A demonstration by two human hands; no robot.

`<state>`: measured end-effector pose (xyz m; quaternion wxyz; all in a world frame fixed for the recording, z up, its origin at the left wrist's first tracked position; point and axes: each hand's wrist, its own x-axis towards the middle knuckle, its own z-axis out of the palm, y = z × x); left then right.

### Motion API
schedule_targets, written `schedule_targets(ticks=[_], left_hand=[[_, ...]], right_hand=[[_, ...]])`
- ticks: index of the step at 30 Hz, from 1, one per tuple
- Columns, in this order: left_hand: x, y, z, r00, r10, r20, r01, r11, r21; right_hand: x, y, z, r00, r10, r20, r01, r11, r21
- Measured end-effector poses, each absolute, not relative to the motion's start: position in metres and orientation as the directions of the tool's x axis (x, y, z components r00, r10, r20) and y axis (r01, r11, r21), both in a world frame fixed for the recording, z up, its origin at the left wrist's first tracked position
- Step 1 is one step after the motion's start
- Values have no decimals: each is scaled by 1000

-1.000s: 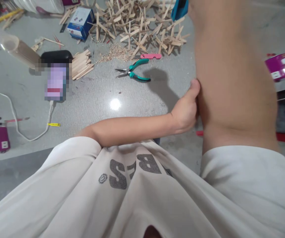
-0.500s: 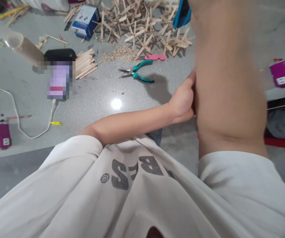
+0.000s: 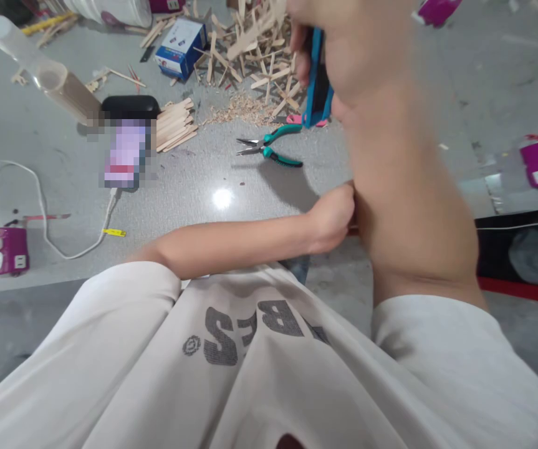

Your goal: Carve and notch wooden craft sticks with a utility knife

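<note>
My right hand (image 3: 338, 50) is raised close to the camera at the top, its fingers wrapped round a blue tool (image 3: 315, 87) with a dark inner side. The tool's kind cannot be made out. A blurred pale wooden stick (image 3: 257, 32) shows beside those fingers; whether they hold it is unclear. My left hand (image 3: 334, 218) is closed at the table's near edge, its fingertips hidden behind my right forearm. Long-nose pliers (image 3: 269, 146) with teal handles lie spread on the table. The blue tool partly covers a pink-handled knife (image 3: 293, 118).
Crossed wooden sticks (image 3: 269, 78) are heaped at the back, with shavings (image 3: 243, 111) before them. To the left are a stick bundle (image 3: 175, 125), a blue-white box (image 3: 182, 48), a clear tube (image 3: 58, 87), and a blurred-out phone (image 3: 126, 153) on a white cable (image 3: 47, 227).
My right hand has come left into view with the blue tool, now over the pink knife. My left hand has shifted slightly left and nearer to me. The view has moved a little.
</note>
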<state>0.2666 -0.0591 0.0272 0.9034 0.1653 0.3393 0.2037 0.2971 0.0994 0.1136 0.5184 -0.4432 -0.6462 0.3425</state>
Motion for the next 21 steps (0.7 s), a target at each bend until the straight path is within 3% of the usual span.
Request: schedule_targets(ticks=[2, 4, 6, 8, 9, 11, 14, 18, 21], left_hand=[[236, -59, 42, 716, 437, -545, -52, 811, 582], [198, -59, 49, 734, 367, -571, 195, 692, 695], [155, -50, 46, 715, 524, -463, 187, 495, 848], [116, -30, 37, 479, 862, -164, 72, 147, 986], [98, -17, 31, 299, 954, -2, 63, -18, 998], [72, 10, 17, 38, 984, 177, 79, -179, 981], [54, 40, -2, -77, 979, 187, 54, -183, 982], [55, 44, -13, 238, 971, 20, 140, -55, 989], [57, 36, -14, 279, 958, -63, 131, 27, 991]], right_hand=[[293, 88, 102, 31, 926, 375, 83, 372, -925], [289, 79, 90, 8, 973, 230, 20, 230, -973], [285, 72, 77, 11, 977, 212, 8, 212, -977], [280, 70, 63, 3, 981, 192, 0, 192, -981], [276, 71, 56, -4, 983, 183, -3, 183, -983], [270, 73, 42, -33, 988, 150, -4, 150, -989], [263, 77, 24, -86, 995, 59, 2, 59, -998], [263, 73, 10, -137, 990, -21, 120, -4, -993], [267, 62, 5, -104, 994, 36, 273, 63, -960]])
